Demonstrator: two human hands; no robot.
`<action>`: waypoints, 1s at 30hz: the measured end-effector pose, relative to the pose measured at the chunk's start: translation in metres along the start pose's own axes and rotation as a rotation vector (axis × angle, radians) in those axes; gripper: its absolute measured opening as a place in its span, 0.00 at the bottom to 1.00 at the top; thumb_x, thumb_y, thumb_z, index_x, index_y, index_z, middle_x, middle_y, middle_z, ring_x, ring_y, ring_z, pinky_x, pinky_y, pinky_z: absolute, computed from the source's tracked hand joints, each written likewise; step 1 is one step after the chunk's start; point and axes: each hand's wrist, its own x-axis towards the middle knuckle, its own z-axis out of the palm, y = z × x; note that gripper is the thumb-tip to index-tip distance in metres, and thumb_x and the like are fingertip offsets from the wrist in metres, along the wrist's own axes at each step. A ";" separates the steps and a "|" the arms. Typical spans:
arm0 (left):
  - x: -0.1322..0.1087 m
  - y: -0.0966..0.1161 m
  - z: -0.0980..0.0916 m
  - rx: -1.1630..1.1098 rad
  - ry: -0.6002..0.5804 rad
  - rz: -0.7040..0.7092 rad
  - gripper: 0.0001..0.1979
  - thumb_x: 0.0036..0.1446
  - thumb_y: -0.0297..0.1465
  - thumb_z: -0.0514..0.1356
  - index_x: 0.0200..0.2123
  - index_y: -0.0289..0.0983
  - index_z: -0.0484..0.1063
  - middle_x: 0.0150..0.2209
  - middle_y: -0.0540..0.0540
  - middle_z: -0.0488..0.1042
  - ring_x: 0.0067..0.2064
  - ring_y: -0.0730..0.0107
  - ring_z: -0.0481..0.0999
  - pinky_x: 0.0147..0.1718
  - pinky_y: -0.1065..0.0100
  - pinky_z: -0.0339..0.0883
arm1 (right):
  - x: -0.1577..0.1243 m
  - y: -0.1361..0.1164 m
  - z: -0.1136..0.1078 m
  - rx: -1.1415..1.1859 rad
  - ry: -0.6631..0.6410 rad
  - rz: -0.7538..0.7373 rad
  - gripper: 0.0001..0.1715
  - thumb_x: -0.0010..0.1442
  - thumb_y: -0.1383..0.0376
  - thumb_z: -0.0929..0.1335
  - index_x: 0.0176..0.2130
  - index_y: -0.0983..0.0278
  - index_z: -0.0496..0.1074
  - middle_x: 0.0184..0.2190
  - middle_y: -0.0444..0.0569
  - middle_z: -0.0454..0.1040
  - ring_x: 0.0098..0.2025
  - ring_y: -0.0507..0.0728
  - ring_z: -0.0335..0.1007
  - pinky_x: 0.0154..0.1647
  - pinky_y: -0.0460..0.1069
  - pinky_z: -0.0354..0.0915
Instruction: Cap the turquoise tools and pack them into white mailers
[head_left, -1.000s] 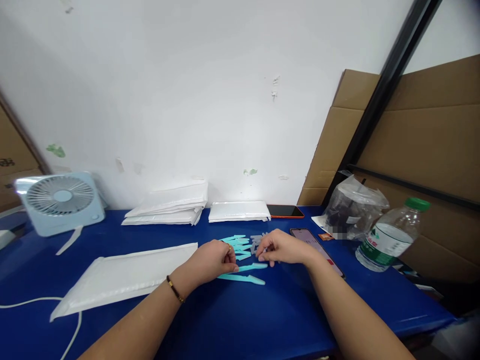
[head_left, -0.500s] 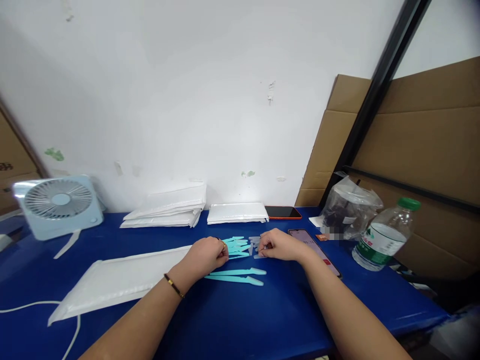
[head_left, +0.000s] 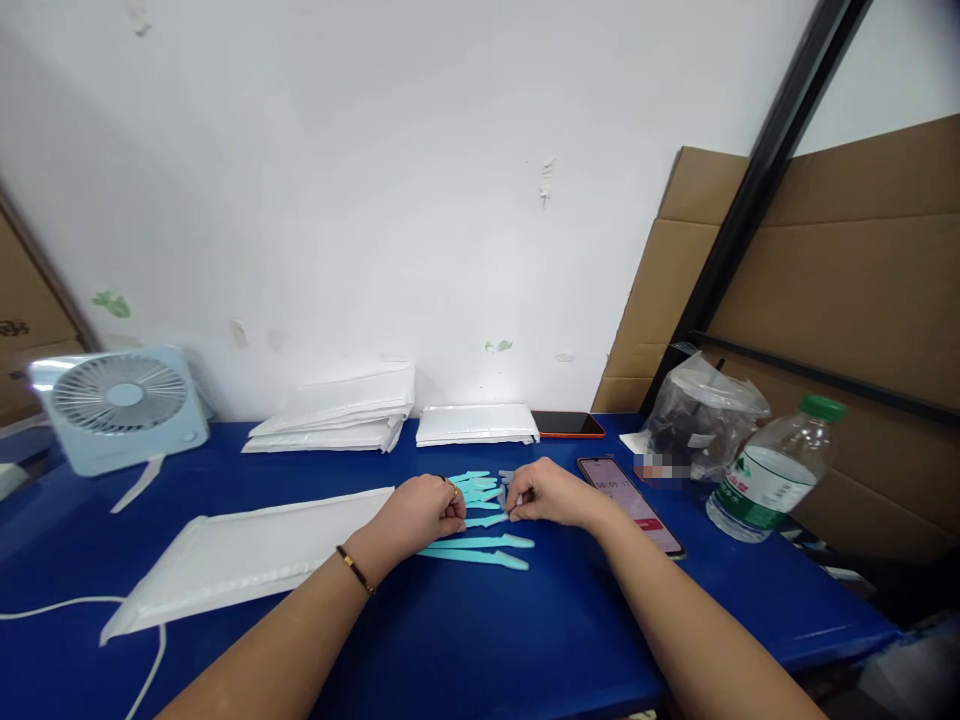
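My left hand (head_left: pixel 421 517) is closed on the handle of a turquoise eyebrow razor (head_left: pixel 486 520), whose blade end points right. At that blade end, my right hand (head_left: pixel 553 492) pinches a small translucent blade cap, mostly hidden by the fingers. The cap and razor tip meet or nearly meet; I cannot tell how far the cap is on. Behind the hands lie several more turquoise razors (head_left: pixel 474 484) and a few loose translucent caps (head_left: pixel 505 478). Two razors with whitish tips (head_left: pixel 480 556) lie side by side nearer me.
A white padded mailer (head_left: pixel 255 550) lies left of my hands. Stacked mailers (head_left: pixel 330 410), a smaller white pack (head_left: pixel 476 424) and a dark phone (head_left: pixel 570 425) line the wall. Rightward are a lit phone (head_left: pixel 630 505), a bagged cup (head_left: pixel 697 415) and a bottle (head_left: pixel 772 480). A fan (head_left: pixel 124 405) stands left.
My left hand has moved slightly right and now holds a razor out toward the right hand. My right hand has shifted a little left, bringing its fingers to the razor's tip.
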 end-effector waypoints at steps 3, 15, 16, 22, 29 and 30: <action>0.002 0.003 0.005 -0.017 0.009 0.018 0.05 0.50 0.34 0.59 0.29 0.40 0.74 0.28 0.51 0.75 0.29 0.72 0.71 0.26 0.73 0.56 | 0.001 -0.004 0.006 0.063 -0.051 -0.002 0.09 0.49 0.62 0.71 0.31 0.64 0.77 0.26 0.45 0.74 0.25 0.50 0.69 0.25 0.42 0.61; -0.010 0.011 -0.012 0.239 0.044 0.008 0.12 0.56 0.37 0.53 0.37 0.43 0.75 0.35 0.47 0.71 0.34 0.68 0.71 0.31 0.69 0.60 | 0.001 0.000 -0.003 -0.218 0.103 -0.009 0.07 0.50 0.69 0.70 0.32 0.61 0.77 0.31 0.45 0.70 0.29 0.49 0.65 0.29 0.42 0.57; -0.010 0.011 -0.013 0.261 0.032 0.015 0.12 0.56 0.37 0.52 0.37 0.43 0.75 0.34 0.47 0.71 0.34 0.67 0.70 0.31 0.69 0.61 | 0.001 0.001 -0.003 -0.218 0.099 0.005 0.05 0.50 0.69 0.70 0.31 0.61 0.77 0.30 0.45 0.70 0.29 0.49 0.65 0.29 0.42 0.56; -0.008 0.011 -0.004 0.295 0.026 0.044 0.13 0.56 0.38 0.53 0.37 0.41 0.75 0.36 0.44 0.70 0.40 0.63 0.69 0.35 0.66 0.63 | -0.002 0.002 -0.006 -0.198 0.066 0.056 0.02 0.48 0.66 0.72 0.26 0.63 0.76 0.27 0.44 0.71 0.28 0.49 0.64 0.26 0.42 0.54; -0.010 0.017 0.002 0.180 -0.001 0.034 0.14 0.55 0.37 0.54 0.41 0.41 0.74 0.39 0.44 0.70 0.42 0.63 0.70 0.39 0.67 0.65 | -0.005 -0.007 -0.009 -0.186 0.036 0.064 0.04 0.47 0.67 0.70 0.26 0.66 0.75 0.28 0.46 0.73 0.27 0.50 0.65 0.25 0.43 0.55; -0.010 0.017 0.002 0.169 -0.005 0.034 0.14 0.56 0.37 0.53 0.41 0.40 0.74 0.39 0.44 0.70 0.42 0.63 0.70 0.39 0.67 0.65 | -0.006 -0.007 -0.011 -0.169 0.007 0.077 0.04 0.48 0.67 0.69 0.26 0.66 0.75 0.27 0.45 0.73 0.26 0.50 0.65 0.25 0.43 0.55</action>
